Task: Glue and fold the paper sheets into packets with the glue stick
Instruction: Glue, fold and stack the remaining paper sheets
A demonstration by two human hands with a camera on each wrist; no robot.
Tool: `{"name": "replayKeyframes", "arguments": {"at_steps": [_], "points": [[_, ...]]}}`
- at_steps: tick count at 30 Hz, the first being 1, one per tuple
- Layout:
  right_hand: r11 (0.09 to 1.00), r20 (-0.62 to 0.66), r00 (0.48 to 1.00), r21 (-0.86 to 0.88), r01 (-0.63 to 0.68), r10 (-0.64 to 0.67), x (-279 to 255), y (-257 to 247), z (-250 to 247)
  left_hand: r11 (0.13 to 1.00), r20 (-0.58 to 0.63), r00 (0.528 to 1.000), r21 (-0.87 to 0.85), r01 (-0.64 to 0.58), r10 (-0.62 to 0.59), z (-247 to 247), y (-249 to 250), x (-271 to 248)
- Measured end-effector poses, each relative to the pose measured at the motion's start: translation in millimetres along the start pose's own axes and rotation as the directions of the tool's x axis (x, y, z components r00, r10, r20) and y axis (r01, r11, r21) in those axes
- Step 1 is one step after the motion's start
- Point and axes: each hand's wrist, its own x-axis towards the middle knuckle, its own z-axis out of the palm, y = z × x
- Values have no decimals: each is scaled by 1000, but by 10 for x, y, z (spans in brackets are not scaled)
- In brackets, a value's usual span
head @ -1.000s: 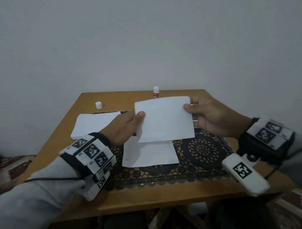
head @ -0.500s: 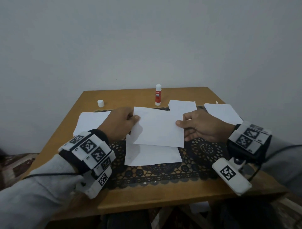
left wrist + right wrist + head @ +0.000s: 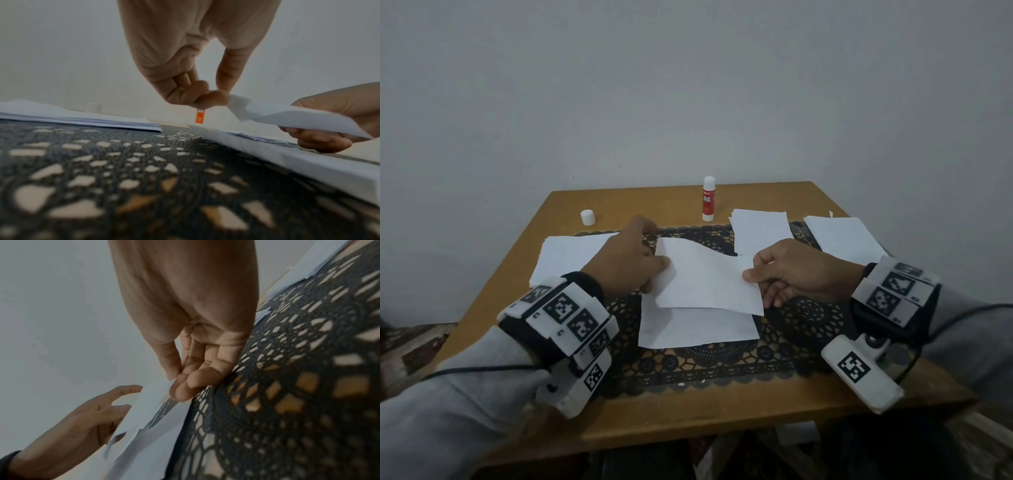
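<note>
Both hands hold one white paper sheet just above the dark lace mat. My left hand pinches its left edge between thumb and fingers, as the left wrist view shows. My right hand pinches the right edge. The sheet sags a little between them. A second white sheet lies flat on the mat under it. The red and white glue stick stands upright and uncapped at the back of the table, untouched.
The glue stick's white cap stands at the back left. A stack of paper lies left of the mat, a smaller pile behind the right hand and another at the far right. The wooden table backs onto a wall.
Both hands have brought the held sheet down and toward me, from raised in front of the glue stick to just above the flat sheet. The piles at the right have come into view.
</note>
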Motion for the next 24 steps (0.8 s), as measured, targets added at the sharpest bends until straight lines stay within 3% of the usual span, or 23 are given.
{"name": "replayKeyframes", "arguments": {"at_steps": [8, 12, 20, 24], "points": [[999, 13, 999, 11, 42, -42, -8, 39, 12, 986, 49, 995, 141, -89, 83, -23, -42, 34], [999, 31, 999, 3, 38, -38, -4, 34, 17, 978, 107, 994, 202, -51, 30, -16, -39, 30], [992, 45, 997, -103, 70, -66, 15, 36, 46, 975, 82, 994, 218, 50, -69, -5, -38, 62], [976, 32, 994, -193, 106, -102, 21, 51, 71, 962, 111, 991, 271, 36, -68, 3, -42, 64]]}}
